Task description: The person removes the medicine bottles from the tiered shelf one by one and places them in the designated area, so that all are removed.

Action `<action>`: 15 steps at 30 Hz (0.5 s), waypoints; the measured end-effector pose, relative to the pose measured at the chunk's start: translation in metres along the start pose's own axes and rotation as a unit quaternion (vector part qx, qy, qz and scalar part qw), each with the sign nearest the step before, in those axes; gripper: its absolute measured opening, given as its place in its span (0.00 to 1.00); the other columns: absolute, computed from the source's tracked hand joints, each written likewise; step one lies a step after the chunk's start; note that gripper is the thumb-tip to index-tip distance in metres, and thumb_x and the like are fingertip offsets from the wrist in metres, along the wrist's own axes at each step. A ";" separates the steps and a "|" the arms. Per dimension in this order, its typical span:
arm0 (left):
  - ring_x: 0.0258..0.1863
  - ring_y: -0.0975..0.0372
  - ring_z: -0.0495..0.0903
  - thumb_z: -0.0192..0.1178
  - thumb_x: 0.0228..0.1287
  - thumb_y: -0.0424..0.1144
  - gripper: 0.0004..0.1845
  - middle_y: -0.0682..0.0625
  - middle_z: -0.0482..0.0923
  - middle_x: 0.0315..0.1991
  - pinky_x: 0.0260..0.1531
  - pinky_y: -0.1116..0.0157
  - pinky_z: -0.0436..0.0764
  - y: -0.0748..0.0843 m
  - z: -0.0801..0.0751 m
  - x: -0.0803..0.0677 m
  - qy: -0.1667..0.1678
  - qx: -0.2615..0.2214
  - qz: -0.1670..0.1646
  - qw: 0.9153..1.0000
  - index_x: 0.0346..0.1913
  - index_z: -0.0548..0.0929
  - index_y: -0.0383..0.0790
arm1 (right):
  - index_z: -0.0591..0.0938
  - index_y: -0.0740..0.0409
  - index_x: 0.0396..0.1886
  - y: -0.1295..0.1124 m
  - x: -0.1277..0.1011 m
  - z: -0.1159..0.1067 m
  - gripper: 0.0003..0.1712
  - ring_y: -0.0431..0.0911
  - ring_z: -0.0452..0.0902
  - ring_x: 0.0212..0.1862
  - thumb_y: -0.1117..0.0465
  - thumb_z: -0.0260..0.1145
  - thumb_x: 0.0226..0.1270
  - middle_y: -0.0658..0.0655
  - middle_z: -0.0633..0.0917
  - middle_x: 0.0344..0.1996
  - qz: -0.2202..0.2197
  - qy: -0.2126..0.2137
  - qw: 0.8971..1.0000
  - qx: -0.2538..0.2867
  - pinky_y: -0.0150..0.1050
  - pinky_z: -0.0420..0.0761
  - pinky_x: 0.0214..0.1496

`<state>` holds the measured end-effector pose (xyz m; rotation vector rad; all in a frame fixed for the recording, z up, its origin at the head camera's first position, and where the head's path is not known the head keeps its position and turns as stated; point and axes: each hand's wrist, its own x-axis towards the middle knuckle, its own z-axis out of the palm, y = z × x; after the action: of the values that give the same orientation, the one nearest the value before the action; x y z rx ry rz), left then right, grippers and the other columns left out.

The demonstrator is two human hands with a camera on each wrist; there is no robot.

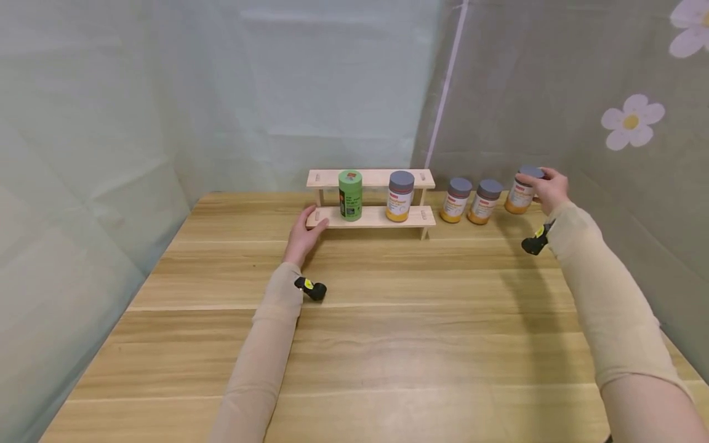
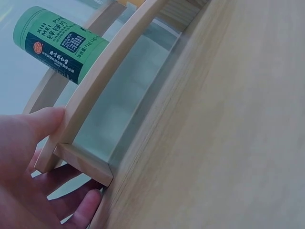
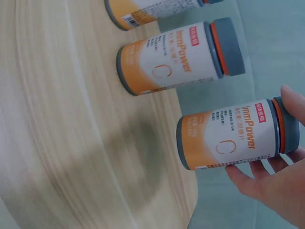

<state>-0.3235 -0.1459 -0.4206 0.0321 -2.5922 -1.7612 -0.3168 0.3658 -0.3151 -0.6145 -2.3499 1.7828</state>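
Observation:
My left hand (image 1: 303, 237) grips the left end of a two-step wooden rack (image 1: 371, 178), thumb on the lower board and fingers curled beneath it, as the left wrist view shows. A green bottle (image 1: 350, 197) and a grey-capped white-and-orange vitamin bottle (image 1: 400, 197) stand upright on the lower board. Far to the right, my right hand (image 1: 551, 187) holds another such vitamin bottle (image 3: 231, 136) around its grey cap, with thumb and fingers on opposite sides. This bottle is slightly tilted in the head view, beside two more of its kind.
Two matching vitamin bottles, one nearer the rack (image 1: 456, 200) and one further right (image 1: 485, 202), stand on the wooden table (image 1: 388, 332). Pale fabric (image 1: 332, 92) hangs behind the table, and a grey curtain with flowers (image 1: 581, 92) closes off the right side.

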 end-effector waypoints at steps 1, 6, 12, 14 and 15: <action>0.77 0.51 0.50 0.57 0.69 0.50 0.35 0.45 0.52 0.78 0.78 0.53 0.50 0.000 0.000 -0.001 -0.001 -0.001 -0.001 1.000 0.75 0.58 0.49 | 0.49 0.49 0.78 0.002 0.000 0.001 0.52 0.47 0.51 0.77 0.43 0.65 0.62 0.54 0.51 0.78 0.003 0.002 1.000 -0.002 0.50 0.60 0.77; 0.77 0.51 0.51 0.58 0.69 0.49 0.35 0.45 0.52 0.77 0.78 0.54 0.50 0.001 0.000 -0.002 -0.002 -0.006 -0.005 1.000 0.74 0.58 0.48 | 0.47 0.56 0.78 0.009 0.001 0.003 0.52 0.50 0.51 0.77 0.47 0.65 0.63 0.58 0.51 0.78 0.019 0.006 1.000 -0.016 0.47 0.63 0.76; 0.77 0.52 0.52 0.58 0.68 0.49 0.35 0.45 0.54 0.77 0.77 0.55 0.52 0.001 0.001 0.001 0.001 -0.004 0.001 1.000 0.74 0.59 0.47 | 0.51 0.60 0.77 0.013 0.003 0.004 0.47 0.52 0.54 0.76 0.52 0.64 0.65 0.61 0.54 0.77 0.023 0.011 0.998 -0.051 0.46 0.66 0.75; 0.77 0.52 0.52 0.58 0.68 0.49 0.35 0.45 0.54 0.77 0.77 0.55 0.52 0.001 0.001 0.002 0.002 -0.006 0.000 1.000 0.74 0.59 0.48 | 0.53 0.61 0.76 0.014 0.003 0.004 0.46 0.52 0.56 0.75 0.53 0.63 0.66 0.61 0.56 0.76 0.018 0.010 0.998 -0.066 0.46 0.66 0.74; 0.77 0.52 0.52 0.59 0.68 0.49 0.35 0.45 0.54 0.77 0.77 0.55 0.52 0.001 0.000 0.002 0.003 -0.008 -0.001 1.000 0.74 0.59 0.48 | 0.53 0.62 0.76 0.014 0.003 0.005 0.45 0.53 0.57 0.75 0.52 0.63 0.66 0.61 0.58 0.75 0.013 0.008 0.997 -0.074 0.46 0.67 0.74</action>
<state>-0.3257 -0.1453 -0.4202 0.0393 -2.5756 -1.7783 -0.3183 0.3657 -0.3302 -0.6791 -2.4900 1.6183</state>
